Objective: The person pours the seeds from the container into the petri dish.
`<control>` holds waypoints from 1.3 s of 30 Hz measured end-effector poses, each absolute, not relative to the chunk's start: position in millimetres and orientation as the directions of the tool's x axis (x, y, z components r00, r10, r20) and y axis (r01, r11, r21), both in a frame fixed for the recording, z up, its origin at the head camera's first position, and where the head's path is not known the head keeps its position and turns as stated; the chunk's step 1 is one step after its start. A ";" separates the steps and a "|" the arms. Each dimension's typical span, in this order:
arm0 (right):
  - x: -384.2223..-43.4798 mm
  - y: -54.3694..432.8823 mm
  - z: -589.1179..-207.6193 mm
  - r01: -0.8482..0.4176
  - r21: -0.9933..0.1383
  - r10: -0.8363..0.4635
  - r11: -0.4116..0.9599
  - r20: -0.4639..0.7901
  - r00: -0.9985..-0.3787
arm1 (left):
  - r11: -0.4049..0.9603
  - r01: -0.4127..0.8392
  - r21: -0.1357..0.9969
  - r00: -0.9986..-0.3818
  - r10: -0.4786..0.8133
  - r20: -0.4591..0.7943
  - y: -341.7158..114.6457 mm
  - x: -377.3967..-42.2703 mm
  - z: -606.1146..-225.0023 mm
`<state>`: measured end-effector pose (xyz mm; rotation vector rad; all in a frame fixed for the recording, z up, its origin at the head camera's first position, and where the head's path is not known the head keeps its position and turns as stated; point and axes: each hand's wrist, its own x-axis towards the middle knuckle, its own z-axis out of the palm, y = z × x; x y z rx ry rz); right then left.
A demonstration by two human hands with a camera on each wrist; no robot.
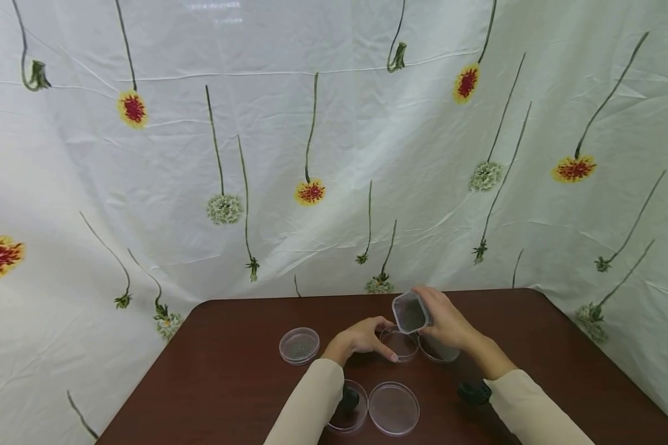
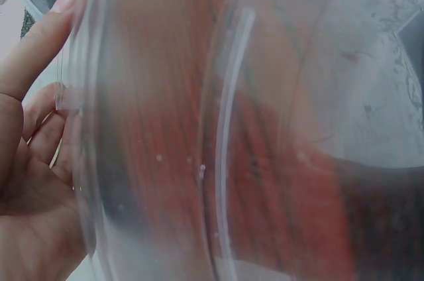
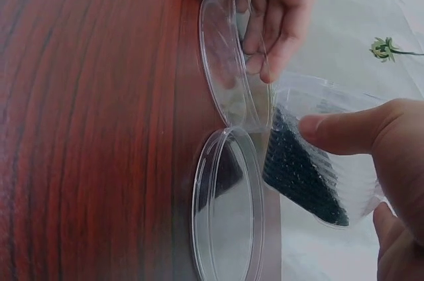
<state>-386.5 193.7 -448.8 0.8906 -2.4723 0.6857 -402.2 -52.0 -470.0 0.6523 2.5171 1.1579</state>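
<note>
- Clamped in the right hand (image 1: pixel 445 321) between thumb and fingers: clear, square tub (image 1: pixel 412 312).
- Held up at the back of the middle dish (image 1: pixel 399 347), tilted over; cannot tell if touching its rim.
- Loaded with dark, grainy stuff (image 3: pixel 298 168), visible through the ridged side in the right wrist view.
- Gripping the middle dish by its rim with the left hand (image 1: pixel 365 337), with thumb on the near side and fingers beyond.
- Lying flat on the dark red-brown surface (image 1: pixel 228 377), like the other dishes.
- Just beside it, to the right: right dish (image 1: pixel 440 354), partly behind the right hand in the head view.
- Near the left hand, a bit apart: left dish (image 1: pixel 300 347), with contents too faint to make out.
- Nearer the person: front-left dish (image 1: pixel 359 418), partly hidden by the left sleeve (image 1: pixel 306 405), and close beside it front-right dish (image 1: pixel 393 409).
- Worn at the right wrist, by a cream right sleeve (image 1: pixel 534 408): black device (image 1: pixel 475 393).
- Behind the surface: pale cloth (image 1: pixel 339 247), printed with flowers (image 1: pixel 310 192).
</note>
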 end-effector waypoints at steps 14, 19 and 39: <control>-387.3 188.2 -447.3 -0.656 -0.221 -0.485 0.721 0.516 -0.706 | 0.567 0.278 0.775 -0.853 0.517 -0.072 -52.2 -405.9 -472.4; -388.0 187.7 -446.8 -0.658 -0.199 -0.502 0.726 0.501 -0.705 | 0.561 0.277 0.780 -0.850 0.522 -0.073 -52.4 -405.8 -472.2; -388.7 185.7 -446.9 -0.685 -0.167 -0.539 0.709 0.498 -0.679 | 0.563 0.293 0.773 -0.845 0.530 -0.066 -51.2 -403.4 -469.7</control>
